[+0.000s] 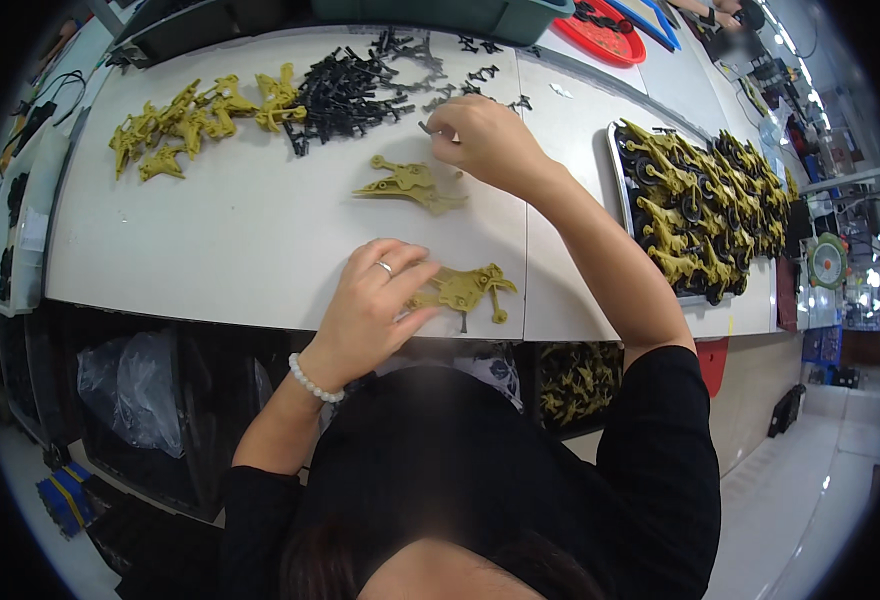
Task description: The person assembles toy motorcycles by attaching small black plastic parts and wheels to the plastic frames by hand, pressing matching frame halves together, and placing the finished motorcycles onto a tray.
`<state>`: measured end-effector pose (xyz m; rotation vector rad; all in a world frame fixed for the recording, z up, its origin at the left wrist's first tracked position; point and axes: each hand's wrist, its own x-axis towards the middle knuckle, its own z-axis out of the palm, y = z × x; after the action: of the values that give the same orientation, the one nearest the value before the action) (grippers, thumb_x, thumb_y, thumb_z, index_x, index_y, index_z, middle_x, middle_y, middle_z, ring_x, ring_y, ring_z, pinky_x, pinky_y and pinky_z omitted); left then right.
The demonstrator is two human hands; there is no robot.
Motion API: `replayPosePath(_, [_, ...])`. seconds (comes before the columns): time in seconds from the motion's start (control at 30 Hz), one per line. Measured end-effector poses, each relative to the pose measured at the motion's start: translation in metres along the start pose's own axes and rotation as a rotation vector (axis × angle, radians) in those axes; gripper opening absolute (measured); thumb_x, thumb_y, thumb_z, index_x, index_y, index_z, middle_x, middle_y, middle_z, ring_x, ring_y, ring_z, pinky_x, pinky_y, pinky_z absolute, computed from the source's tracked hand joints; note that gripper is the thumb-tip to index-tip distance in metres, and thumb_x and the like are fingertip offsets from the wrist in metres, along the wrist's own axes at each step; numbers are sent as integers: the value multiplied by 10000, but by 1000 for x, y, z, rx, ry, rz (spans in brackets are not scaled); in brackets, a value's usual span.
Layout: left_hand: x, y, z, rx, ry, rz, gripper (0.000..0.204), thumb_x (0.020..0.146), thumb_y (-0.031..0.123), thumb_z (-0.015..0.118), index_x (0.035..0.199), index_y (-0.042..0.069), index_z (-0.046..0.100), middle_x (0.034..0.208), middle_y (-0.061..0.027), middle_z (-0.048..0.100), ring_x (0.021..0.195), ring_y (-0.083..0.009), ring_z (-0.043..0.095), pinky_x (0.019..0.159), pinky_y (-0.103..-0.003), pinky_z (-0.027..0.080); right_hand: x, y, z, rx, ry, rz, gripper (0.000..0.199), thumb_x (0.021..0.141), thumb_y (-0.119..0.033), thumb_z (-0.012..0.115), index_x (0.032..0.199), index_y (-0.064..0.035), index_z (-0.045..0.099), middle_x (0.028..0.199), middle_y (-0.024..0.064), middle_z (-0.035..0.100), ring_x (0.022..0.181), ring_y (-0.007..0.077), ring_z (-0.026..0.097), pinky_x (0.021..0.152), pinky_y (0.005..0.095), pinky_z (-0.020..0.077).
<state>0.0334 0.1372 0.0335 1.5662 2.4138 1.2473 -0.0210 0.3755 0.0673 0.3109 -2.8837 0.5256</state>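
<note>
My left hand (380,300) is near the table's front edge, its fingers bent over the left end of an olive-yellow plastic frame part (465,288). A small dark piece (463,320) shows below that part. Farther off, my right hand (490,140) is closed in a pinch, with the tip of a small black plastic piece (425,128) showing at its fingers; the rest is hidden. Between my hands another olive-yellow frame part (410,185) lies on the white table. Beyond my right hand are a heap of black plastic pieces (345,95) and several loose ones.
More olive-yellow parts (190,120) lie at the far left. A metal tray (624,180) on the right carries yellow parts fitted with black wheels. At the back stand a dark green bin (440,12) and a red tray (625,45). A white bin (30,230) is at the left edge.
</note>
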Motion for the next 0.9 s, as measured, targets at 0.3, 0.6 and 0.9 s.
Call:
replayPosePath(0.3, [-1, 0, -1, -22, -8, 31, 401, 677, 119, 767, 1047, 14, 650, 1136, -84, 610, 1066, -302, 526, 922, -405, 425, -103, -32, -35, 671, -376, 368, 165, 930, -94, 576, 1030, 27, 625, 888, 60, 651, 842, 106, 581, 785, 260, 470])
replayPosePath(0.6, [-1, 2, 1, -33, -4, 28, 347, 696, 107, 757, 1025, 26, 681, 1125, -88, 617, 1054, -294, 532, 933, -409, 414, -116, -28, -30, 591, -371, 288, 131, 913, -79, 572, 978, 10, 644, 876, 71, 610, 826, 178, 563, 781, 291, 449])
replayPosePath(0.9, [1, 1, 0, -43, -31, 22, 324, 714, 106, 738, 1025, 33, 691, 1131, -87, 614, 1058, -288, 531, 955, -410, 396, -121, -21, -19, 399, -258, 28, 109, 886, -95, 599, 925, -2, 642, 843, 93, 588, 872, 239, 549, 776, 322, 452])
